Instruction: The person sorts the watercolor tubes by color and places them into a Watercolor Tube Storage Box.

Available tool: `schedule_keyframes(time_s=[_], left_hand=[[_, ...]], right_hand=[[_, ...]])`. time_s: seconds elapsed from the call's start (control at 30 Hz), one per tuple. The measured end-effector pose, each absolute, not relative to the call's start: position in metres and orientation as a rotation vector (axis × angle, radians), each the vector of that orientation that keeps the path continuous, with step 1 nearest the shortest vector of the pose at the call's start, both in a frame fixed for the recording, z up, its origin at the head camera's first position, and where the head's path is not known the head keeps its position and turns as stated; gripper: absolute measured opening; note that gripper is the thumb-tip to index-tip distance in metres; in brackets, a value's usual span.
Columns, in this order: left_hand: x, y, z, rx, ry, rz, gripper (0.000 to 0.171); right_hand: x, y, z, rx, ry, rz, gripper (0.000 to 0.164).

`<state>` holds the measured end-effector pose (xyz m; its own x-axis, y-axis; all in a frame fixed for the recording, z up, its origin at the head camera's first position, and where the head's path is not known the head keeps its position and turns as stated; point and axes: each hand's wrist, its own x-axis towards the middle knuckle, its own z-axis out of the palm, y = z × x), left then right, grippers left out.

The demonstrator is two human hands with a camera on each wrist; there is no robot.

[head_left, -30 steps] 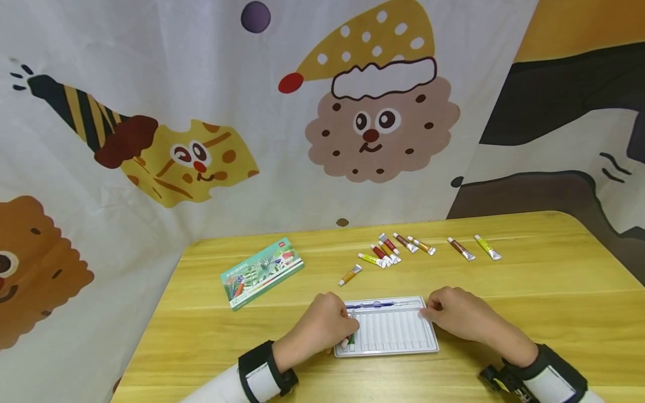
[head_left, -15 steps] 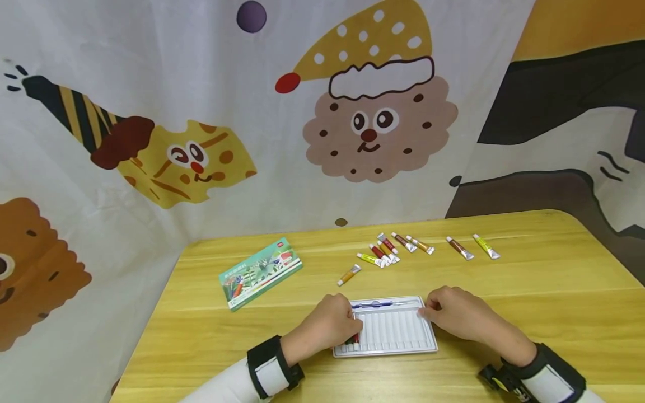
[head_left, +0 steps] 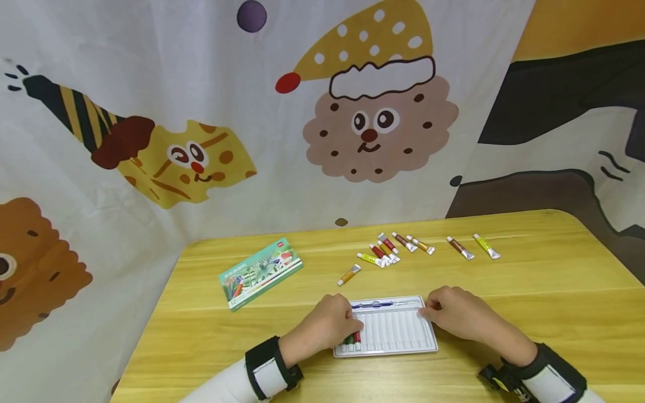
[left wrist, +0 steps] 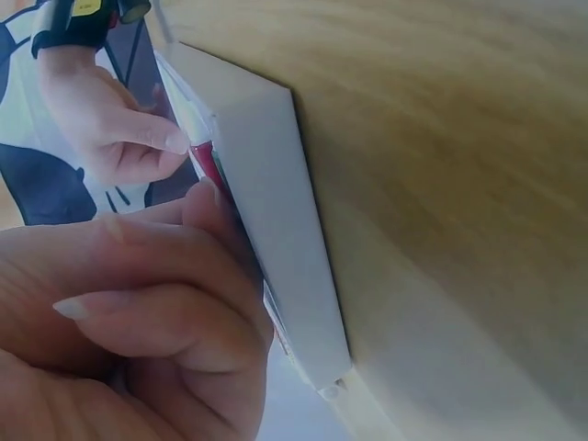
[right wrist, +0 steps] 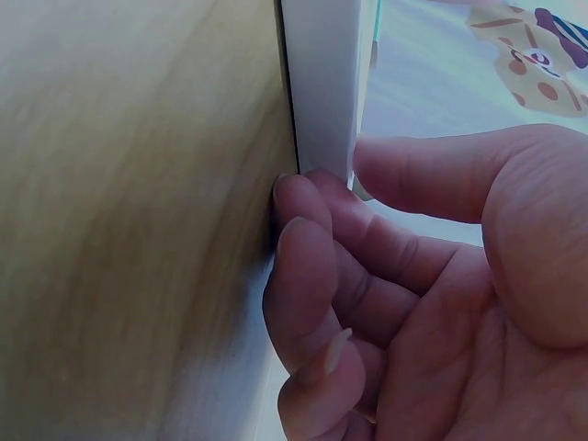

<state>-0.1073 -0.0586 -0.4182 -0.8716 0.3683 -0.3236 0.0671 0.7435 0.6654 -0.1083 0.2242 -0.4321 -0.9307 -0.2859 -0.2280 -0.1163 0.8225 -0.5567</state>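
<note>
A white plastic paint tray (head_left: 388, 352) with narrow slots lies on the table, a thin blue-handled brush (head_left: 375, 305) along its back groove. My left hand (head_left: 325, 322) is over the tray's left end, its curled fingers and thumb on a red paint tube (head_left: 357, 338); the tube's upper part is hidden under the hand. Next to it a green paint tube (head_left: 350, 340) shows in the leftmost slots. With thumb and fingers, my right hand (head_left: 461, 313) pinches the tray's right edge. In the right wrist view, the tray's side wall (right wrist: 323, 92) sits between thumb and fingertips.
Behind the tray, several loose paint tubes (head_left: 385, 252) are bunched together. An ochre tube (head_left: 349, 275) lies nearer, while a brown tube (head_left: 461, 248) and a yellow tube (head_left: 486, 246) lie farther right. A green paint box (head_left: 262, 274) stands at the back left, before a printed curtain (head_left: 282, 207).
My left hand has shifted slightly right along the tray, and the red tube now shows beneath it beside the green one. My right hand keeps its place on the tray's edge.
</note>
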Motion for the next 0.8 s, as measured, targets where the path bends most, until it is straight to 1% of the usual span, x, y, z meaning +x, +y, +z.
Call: schedule_keyframes(time_s=[0.23, 0.47, 0.8], left_hand=[[-0.102, -0.064, -0.415, 0.366, 2.501, 0.904, 0.046], [-0.097, -0.067, -0.416, 0.434, 2.527, 0.917, 0.05], [-0.097, -0.067, -0.414, 0.43, 2.532, 0.931, 0.044]], right_hand=[[-0.108, 0.225, -0.434, -0.326, 2.715, -0.802, 0.032], [-0.108, 0.225, -0.435, -0.329, 2.723, -0.795, 0.032], [-0.108, 0.226, -0.435, -0.329, 2.717, -0.803, 0.032]])
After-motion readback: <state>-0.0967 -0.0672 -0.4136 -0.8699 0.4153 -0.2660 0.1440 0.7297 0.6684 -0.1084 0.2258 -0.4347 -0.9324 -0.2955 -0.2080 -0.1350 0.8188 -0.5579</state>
